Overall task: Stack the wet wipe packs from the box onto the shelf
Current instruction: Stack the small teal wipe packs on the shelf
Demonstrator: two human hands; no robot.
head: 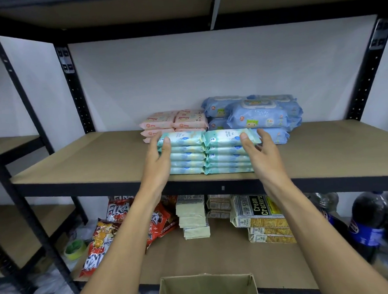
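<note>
**Wet wipe packs, green and white.** Two stacks stand side by side and touching, near the front edge of the middle shelf [88,161].
- Left stack [187,157]: five packs.
- Right stack [228,156]: about six packs, its top slightly higher.

**Behind them.** Pink packs [176,123] sit at the left rear and blue lidded packs [256,116] at the right rear, both just beside the green stacks.

**Left hand [160,157].** It lies open against the left end of the left stack. The thumb rests on the top pack's front and the fingers run fairly straight along the side. It grips nothing.

**Right hand [259,152].** It is spread open at the right end of the right stack, with the thumb on the top pack. The fingers are splayed past the corner, and whether they touch cannot be told.

**Box [207,285].** Cardboard and open-topped, it sits at the bottom of the view, below the shelf. Its contents are not visible.

**Step in hand (judged).** The two stacks are being squared up.

**Handling note.**
- The packs are soft and slippery, so press inward evenly from both ends with flat hands, low as well as high.
- Keep the thumbs light so the top packs do not skid.
- Hold the stacks back from the shelf's front lip.
- Leave the tops level for further packs.
</note>
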